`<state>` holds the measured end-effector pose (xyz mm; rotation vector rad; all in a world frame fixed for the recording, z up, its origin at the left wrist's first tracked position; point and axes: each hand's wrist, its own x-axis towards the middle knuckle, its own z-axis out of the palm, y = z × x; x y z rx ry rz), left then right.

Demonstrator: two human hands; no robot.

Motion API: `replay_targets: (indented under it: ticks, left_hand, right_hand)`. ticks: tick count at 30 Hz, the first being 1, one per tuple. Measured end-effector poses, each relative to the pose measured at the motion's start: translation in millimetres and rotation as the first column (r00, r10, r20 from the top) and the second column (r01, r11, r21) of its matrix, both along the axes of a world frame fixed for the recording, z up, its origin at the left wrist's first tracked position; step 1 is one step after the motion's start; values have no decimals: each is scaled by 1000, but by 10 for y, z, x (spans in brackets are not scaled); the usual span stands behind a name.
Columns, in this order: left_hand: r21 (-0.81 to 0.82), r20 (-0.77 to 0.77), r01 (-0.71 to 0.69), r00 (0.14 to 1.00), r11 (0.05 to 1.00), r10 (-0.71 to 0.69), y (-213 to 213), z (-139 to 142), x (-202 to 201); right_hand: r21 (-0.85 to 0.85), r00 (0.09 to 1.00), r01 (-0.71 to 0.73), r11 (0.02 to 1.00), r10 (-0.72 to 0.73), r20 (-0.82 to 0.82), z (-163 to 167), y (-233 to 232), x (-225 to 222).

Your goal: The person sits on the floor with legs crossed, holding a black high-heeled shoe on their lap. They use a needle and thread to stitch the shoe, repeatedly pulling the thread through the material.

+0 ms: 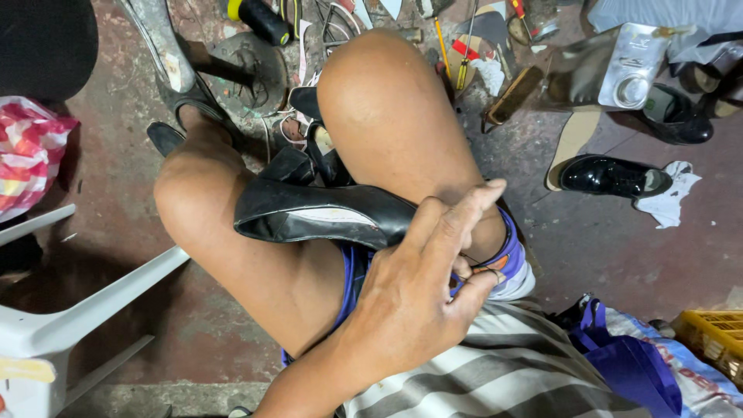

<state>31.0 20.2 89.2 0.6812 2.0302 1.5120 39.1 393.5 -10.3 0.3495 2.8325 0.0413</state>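
A black high-heeled shoe (309, 213) lies on its side across my bare thighs, heel pointing away between my knees and its pale insole showing. My left hand (414, 298) reaches in from the bottom, back of the hand up. Its fingers close around the toe end of the shoe, with the index finger stretched toward my right knee. A thin dark thread seems to run by the thumb and fingertips near the purple shorts (507, 248). I cannot see my right hand; it may be hidden behind the left one.
On the stained floor lie a black dress shoe (611, 176), a white rag (672, 197), a metal can (631, 66), a brush (511, 94) and screwdrivers (463, 54). An iron shoe stand (182, 73) is beyond my left knee. A white plastic chair (70, 317) is at left, a yellow crate (716, 333) at right.
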Motion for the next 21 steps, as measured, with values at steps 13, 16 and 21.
replay_targets:
  ticks: [13,16,21]
  left_hand:
    - [7,83,-79,994,997,78,145,31,-38]
    - [1,87,-69,994,998,69,147,4,-39]
    - [105,82,-95,993,990,87,34,-92,22]
  right_hand:
    - [-788,998,42,614,-70,-1,381,-1259,1017]
    - [-833,998,12,552,-58,-24,175,-1184,1214]
    - [-980,973,200,1,-116,199,453,-1435,847]
